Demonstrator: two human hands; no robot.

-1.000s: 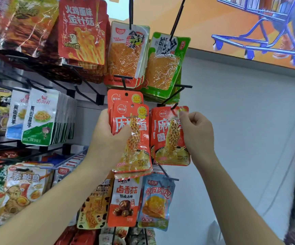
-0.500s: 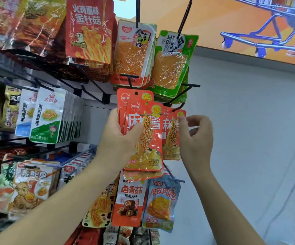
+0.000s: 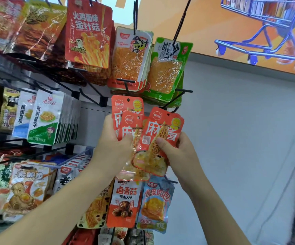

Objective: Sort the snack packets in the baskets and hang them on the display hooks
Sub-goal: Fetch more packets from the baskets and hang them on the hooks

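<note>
My left hand (image 3: 114,149) grips a small fanned stack of orange snack packets (image 3: 127,112) in front of the display rack. My right hand (image 3: 176,152) pinches one more orange packet (image 3: 162,133) of the same kind by its lower half, tilted, its top hole close under a black display hook (image 3: 176,99). That packet overlaps the stack's right side. No basket is in view.
Hooks above carry red, white-orange and green packets (image 3: 166,68). Below hang an orange mushroom packet (image 3: 125,202) and a blue packet (image 3: 156,202). More packets fill the rack at the left (image 3: 44,117). A grey wall lies to the right.
My right hand dropped from the top of the hanging packets to the stack and now holds a single packet by its lower half. The view shifted slightly.
</note>
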